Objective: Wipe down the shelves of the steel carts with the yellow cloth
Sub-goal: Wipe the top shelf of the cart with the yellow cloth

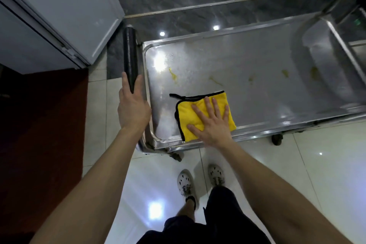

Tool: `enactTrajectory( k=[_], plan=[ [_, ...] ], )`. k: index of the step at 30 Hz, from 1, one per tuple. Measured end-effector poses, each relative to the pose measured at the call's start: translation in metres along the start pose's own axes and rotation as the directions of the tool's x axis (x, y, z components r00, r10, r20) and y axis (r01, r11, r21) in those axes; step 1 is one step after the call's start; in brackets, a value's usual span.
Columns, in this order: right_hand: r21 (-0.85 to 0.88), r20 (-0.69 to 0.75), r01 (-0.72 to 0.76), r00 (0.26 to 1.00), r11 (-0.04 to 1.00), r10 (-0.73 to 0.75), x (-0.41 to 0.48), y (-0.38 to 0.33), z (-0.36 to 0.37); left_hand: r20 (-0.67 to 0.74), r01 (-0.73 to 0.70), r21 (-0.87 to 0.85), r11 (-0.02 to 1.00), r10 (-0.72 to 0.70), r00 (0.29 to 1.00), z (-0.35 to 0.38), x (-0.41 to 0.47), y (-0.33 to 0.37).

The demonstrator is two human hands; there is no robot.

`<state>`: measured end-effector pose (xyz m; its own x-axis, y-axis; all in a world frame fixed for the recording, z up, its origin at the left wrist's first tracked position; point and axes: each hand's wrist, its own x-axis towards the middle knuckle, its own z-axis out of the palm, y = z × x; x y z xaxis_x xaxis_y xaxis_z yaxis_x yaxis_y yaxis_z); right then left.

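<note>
Head view: the right hand (213,123) lay flat, fingers straight and spread, pressing the yellow cloth (187,112) onto the top shelf (247,61) of the steel cart (257,131); the cloth sat folded beneath palm and fingers, near the shelf's front left corner, its left portion exposed; the left hand (133,105) gripped the black handle (130,59) at the cart's left end; yellowish smears (173,75) lay beyond the cloth.

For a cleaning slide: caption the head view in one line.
The right hand presses the yellow cloth on the stained steel cart shelf while the left hand grips the black handle.
</note>
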<state>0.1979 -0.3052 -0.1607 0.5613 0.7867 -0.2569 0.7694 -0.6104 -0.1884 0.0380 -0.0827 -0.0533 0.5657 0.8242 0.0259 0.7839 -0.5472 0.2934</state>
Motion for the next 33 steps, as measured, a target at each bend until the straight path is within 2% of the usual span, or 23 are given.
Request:
enactTrajectory(
  k=[5,10,14,18,21,24,26,29,31,33],
  plan=[
    [0.031,0.03,-0.085,0.996,0.996,0.084,0.041,0.056,-0.032,-0.018,0.007,-0.021,1.0,-0.007,1.0,0.0,0.0,0.0],
    [0.06,0.026,-0.099,0.995,0.993,0.098,0.145,0.075,-0.067,-0.058,0.004,-0.045,0.999,-0.006,0.998,0.001,-0.005,0.001],
    [0.054,0.016,-0.045,0.999,0.998,0.044,0.253,0.049,-0.082,-0.081,-0.005,-0.038,0.999,0.002,0.997,0.003,-0.004,-0.001],
    [0.014,-0.017,0.147,0.989,0.989,-0.146,0.304,-0.031,-0.07,-0.097,-0.001,-0.049,0.999,-0.004,0.995,0.004,-0.004,-0.005],
    [-0.02,-0.028,0.318,0.947,0.948,-0.319,0.276,-0.097,-0.044,-0.099,0.007,-0.059,0.998,-0.013,0.995,0.003,-0.005,-0.004],
    [0.002,-0.11,0.389,0.916,0.921,-0.386,0.206,-0.112,-0.015,-0.078,0.017,-0.068,0.998,-0.022,0.997,-0.001,-0.004,-0.002],
    [0.024,-0.184,0.48,0.865,0.877,-0.468,0.148,-0.094,0.005,-0.065,0.025,-0.076,0.997,-0.029,0.997,-0.004,-0.003,-0.001],
    [0.004,-0.195,0.62,0.77,0.784,-0.608,0.074,-0.05,0.029,-0.06,0.026,-0.087,0.996,-0.032,0.998,-0.007,-0.003,0.002],
    [-0.011,-0.176,0.666,0.733,0.746,-0.657,0.055,-0.015,0.031,-0.055,0.025,-0.089,0.996,-0.03,0.998,-0.008,-0.004,0.002],
    [-0.039,-0.16,0.671,0.728,0.741,-0.667,0.063,0.018,0.023,-0.049,0.029,-0.092,0.995,-0.034,0.998,-0.007,-0.004,0.002]
  ],
)
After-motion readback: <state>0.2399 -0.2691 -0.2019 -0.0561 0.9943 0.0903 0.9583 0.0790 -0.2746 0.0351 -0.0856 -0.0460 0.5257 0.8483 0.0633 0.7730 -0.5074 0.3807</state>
